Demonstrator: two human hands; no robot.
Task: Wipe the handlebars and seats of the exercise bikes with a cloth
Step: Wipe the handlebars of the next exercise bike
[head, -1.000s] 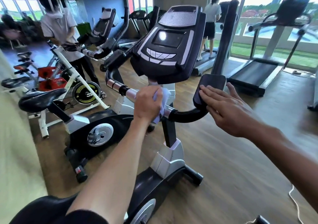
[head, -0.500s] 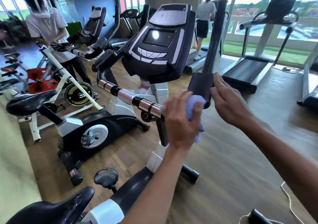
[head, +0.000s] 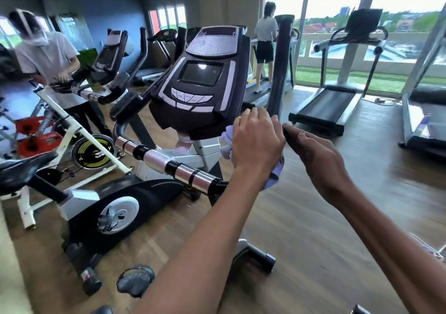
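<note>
An exercise bike with a black console (head: 202, 82) stands in front of me. Its handlebar (head: 166, 161) runs from the left with silver and black bands toward a black right end. My left hand (head: 257, 142) grips a light blue cloth (head: 275, 171) wrapped round the right bend of the handlebar, below the upright black grip (head: 280, 72). My right hand (head: 316, 154) hovers just to the right, fingers loosely curved, its fingertips close to the black pad; whether they touch it is unclear. The bend itself is hidden under my left hand.
A second bike with a black seat (head: 21, 169) stands at the left, a white spin bike (head: 79, 130) behind it. A person in a white shirt (head: 48, 58) works at another bike. Treadmills (head: 330, 106) line the windows; one person (head: 264, 45) walks there. A pedal (head: 136, 280) lies low.
My left hand has slid the cloth rightward along the handlebar from its middle section to the right bend. My right hand came off the pad it pressed and now hovers beside it.
</note>
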